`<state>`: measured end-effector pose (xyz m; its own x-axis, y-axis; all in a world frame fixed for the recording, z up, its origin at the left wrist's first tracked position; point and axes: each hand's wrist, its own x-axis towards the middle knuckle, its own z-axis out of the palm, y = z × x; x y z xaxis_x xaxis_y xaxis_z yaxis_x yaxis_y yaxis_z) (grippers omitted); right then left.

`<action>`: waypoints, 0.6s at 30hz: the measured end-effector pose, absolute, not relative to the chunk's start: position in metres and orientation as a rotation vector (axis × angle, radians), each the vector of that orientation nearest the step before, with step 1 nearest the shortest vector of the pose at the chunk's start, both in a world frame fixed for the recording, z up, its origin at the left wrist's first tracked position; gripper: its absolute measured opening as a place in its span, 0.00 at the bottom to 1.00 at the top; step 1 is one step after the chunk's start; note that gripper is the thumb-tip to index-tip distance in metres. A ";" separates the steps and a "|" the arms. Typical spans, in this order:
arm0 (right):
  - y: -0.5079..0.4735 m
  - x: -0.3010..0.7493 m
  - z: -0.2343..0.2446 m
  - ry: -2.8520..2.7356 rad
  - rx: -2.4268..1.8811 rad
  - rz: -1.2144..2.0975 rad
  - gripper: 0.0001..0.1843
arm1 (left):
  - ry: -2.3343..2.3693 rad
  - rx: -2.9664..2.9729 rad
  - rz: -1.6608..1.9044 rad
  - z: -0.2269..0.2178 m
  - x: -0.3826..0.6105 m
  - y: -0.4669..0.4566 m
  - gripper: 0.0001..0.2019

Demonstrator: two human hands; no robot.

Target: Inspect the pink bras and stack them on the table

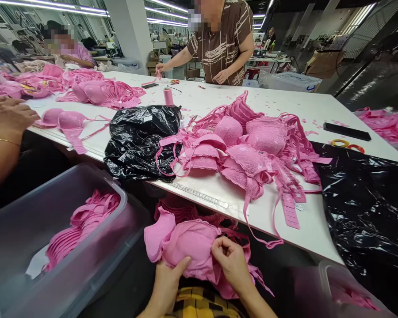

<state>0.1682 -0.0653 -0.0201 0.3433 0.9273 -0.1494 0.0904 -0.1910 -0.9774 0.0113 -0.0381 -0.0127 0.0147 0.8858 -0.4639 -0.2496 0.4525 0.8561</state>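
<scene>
A pink padded bra [190, 245] lies over my lap with the inner side of its cups facing up. My left hand [168, 279] grips it from below, thumb resting on the lower edge of a cup and the other fingers hidden beneath. At the cup's right edge, my right hand [230, 260] pinches the fabric between thumb and curled fingers. Straps and a band hang down on the right. Just beyond, a heap of pink bras [248, 145] with lace cups is piled on the white table [199, 212].
Black plastic bags [142, 137] [368, 198] flank the heap. At left stands a plastic bin [119, 194] with stacked pink bras; another bin [325, 269] is at lower right. A co-worker's hands [13, 115] are at left; another person [223, 48] stands across the table.
</scene>
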 end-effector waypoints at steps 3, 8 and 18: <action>-0.066 0.170 -0.022 -0.875 -1.537 1.099 0.10 | 1.064 0.405 0.865 -0.011 0.013 -0.038 0.26; -0.069 0.168 -0.025 -0.885 -1.575 1.052 0.12 | 1.063 0.411 0.891 -0.010 0.009 -0.034 0.21; -0.067 0.162 -0.019 -0.919 -1.593 1.082 0.13 | 0.982 0.584 0.793 -0.010 0.014 -0.042 0.27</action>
<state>0.1615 -0.0672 -0.0191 0.3211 0.9220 -0.2164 0.0642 -0.2492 -0.9663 0.0141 -0.0425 -0.0097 0.3238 0.8040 -0.4988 -0.3174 0.5889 0.7433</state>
